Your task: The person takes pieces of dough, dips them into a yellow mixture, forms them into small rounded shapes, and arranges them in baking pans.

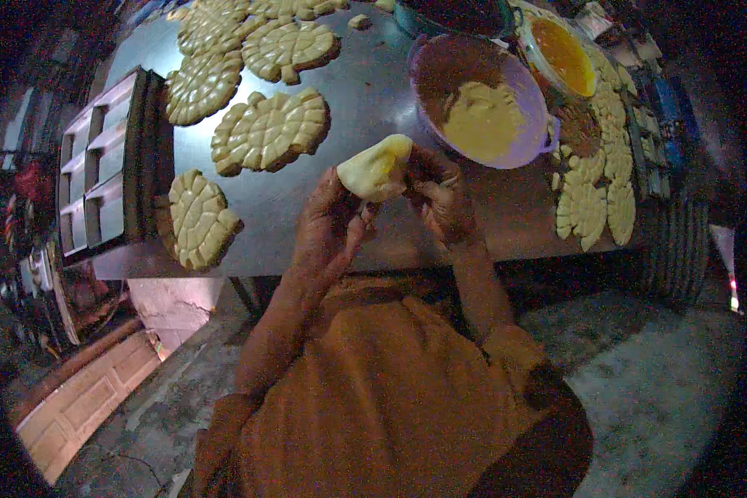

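Note:
My left hand [332, 224] and my right hand [440, 199] are raised over the near part of the steel table [373, 91], both closed on a pale, folded piece of dough [373, 166] with a glossy yellow patch on it. My left fingers hold it from the left and below, while my right fingertips pinch its right side. Just beyond, to the right, a lavender basin [494, 129] holds pale yellow, thick paste. Shaped clusters of dough pieces [270, 129] lie to the left of the held piece.
At left stands a compartmented metal tray [100, 166], with another dough cluster [199, 220] beside it. Behind the basin are a dark teal container [452, 12] and a bowl of orange liquid [560, 58]. More dough pieces [589, 199] line the right side. A small lump [358, 21] sits far back.

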